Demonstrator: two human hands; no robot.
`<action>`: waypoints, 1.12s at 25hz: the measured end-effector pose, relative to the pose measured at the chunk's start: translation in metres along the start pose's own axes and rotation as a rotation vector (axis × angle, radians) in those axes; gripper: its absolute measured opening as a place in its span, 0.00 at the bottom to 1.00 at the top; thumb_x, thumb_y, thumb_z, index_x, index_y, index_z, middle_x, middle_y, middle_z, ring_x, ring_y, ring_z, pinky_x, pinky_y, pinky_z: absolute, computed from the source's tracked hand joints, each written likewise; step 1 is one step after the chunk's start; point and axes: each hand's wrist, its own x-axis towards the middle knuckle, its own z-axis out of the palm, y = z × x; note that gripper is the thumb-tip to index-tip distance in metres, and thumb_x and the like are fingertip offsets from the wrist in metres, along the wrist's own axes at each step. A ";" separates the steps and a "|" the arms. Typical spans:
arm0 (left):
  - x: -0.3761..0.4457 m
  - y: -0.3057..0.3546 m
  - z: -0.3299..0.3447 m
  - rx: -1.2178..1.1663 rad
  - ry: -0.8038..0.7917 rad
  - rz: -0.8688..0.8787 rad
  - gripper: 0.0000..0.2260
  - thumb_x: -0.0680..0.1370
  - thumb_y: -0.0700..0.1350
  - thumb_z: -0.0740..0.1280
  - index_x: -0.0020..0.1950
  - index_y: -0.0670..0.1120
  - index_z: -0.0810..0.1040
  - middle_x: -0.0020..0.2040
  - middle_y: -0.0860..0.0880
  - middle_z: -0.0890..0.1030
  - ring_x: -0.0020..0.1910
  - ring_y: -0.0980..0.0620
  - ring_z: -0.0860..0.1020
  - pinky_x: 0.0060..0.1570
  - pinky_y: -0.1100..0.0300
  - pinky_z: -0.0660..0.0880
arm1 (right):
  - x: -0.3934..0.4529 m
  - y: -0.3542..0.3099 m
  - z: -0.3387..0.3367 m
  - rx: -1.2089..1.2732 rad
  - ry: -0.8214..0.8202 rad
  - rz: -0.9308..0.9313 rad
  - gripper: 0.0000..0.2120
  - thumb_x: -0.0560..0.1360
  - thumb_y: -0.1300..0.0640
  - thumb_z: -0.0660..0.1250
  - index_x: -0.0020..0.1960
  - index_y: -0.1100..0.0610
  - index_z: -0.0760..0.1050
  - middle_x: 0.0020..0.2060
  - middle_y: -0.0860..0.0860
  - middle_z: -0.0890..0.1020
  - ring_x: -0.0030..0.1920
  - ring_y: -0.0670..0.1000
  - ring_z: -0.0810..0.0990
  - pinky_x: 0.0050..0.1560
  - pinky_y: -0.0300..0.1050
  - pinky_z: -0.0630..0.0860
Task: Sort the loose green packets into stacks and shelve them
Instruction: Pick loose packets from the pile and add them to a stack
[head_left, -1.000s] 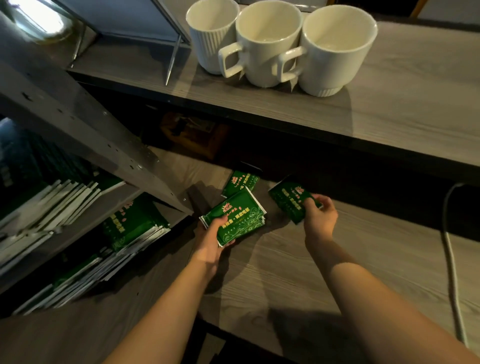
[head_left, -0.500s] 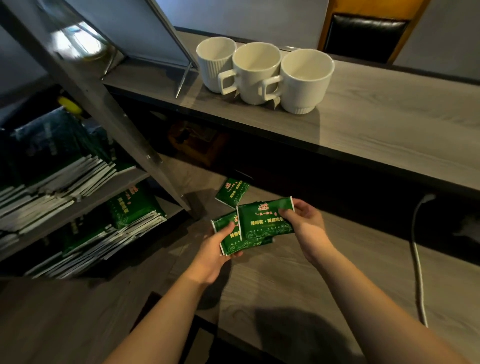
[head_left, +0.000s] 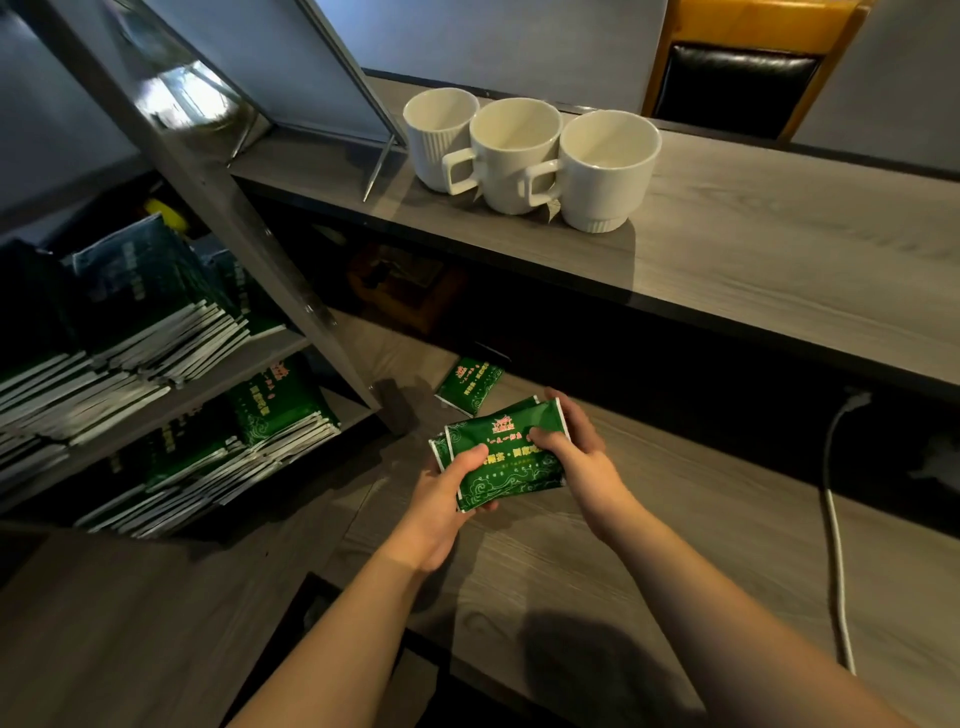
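Observation:
Both my hands hold a small stack of green packets (head_left: 511, 462) just above the lower wooden surface (head_left: 675, 545). My left hand (head_left: 441, 499) grips the stack's left end, thumb on top. My right hand (head_left: 576, 452) grips its right end, thumb pressed on the top packet. One loose green packet (head_left: 469, 383) lies on the surface just beyond the stack, near the shadow under the upper shelf. At left, a metal rack (head_left: 218, 208) carries stacked green packets on an upper tier (head_left: 156, 338) and a lower tier (head_left: 249, 441).
Three white mugs (head_left: 524, 156) stand on the upper wooden shelf (head_left: 753, 260) beside a leaning framed panel (head_left: 332, 67). A white cable (head_left: 836, 545) runs down the right side. A dark chair back (head_left: 737, 83) is behind the shelf. A brown box (head_left: 405, 291) sits under it.
My right hand picked a loose packet off the surface and brought it onto the stack in my left hand. Both hands now grip the stack together, and the view has tilted up.

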 end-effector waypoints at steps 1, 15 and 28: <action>0.000 0.002 0.000 -0.004 -0.016 -0.004 0.26 0.71 0.54 0.75 0.64 0.42 0.80 0.56 0.43 0.85 0.50 0.48 0.83 0.43 0.56 0.80 | 0.002 0.001 -0.003 0.017 -0.094 0.083 0.37 0.64 0.42 0.72 0.72 0.46 0.68 0.60 0.50 0.81 0.59 0.52 0.81 0.59 0.49 0.78; 0.007 0.007 -0.044 -0.115 0.210 -0.114 0.31 0.64 0.53 0.80 0.62 0.40 0.81 0.58 0.38 0.84 0.57 0.40 0.83 0.55 0.49 0.80 | 0.027 0.002 0.049 -0.195 -0.104 0.126 0.38 0.72 0.27 0.55 0.76 0.46 0.62 0.64 0.45 0.75 0.63 0.49 0.74 0.65 0.48 0.68; 0.012 -0.013 -0.122 -0.209 0.161 -0.206 0.24 0.69 0.57 0.73 0.61 0.46 0.81 0.51 0.50 0.87 0.50 0.54 0.85 0.53 0.56 0.77 | 0.151 0.035 0.101 -0.626 0.345 0.204 0.25 0.75 0.40 0.69 0.32 0.60 0.78 0.28 0.52 0.76 0.37 0.57 0.80 0.37 0.43 0.69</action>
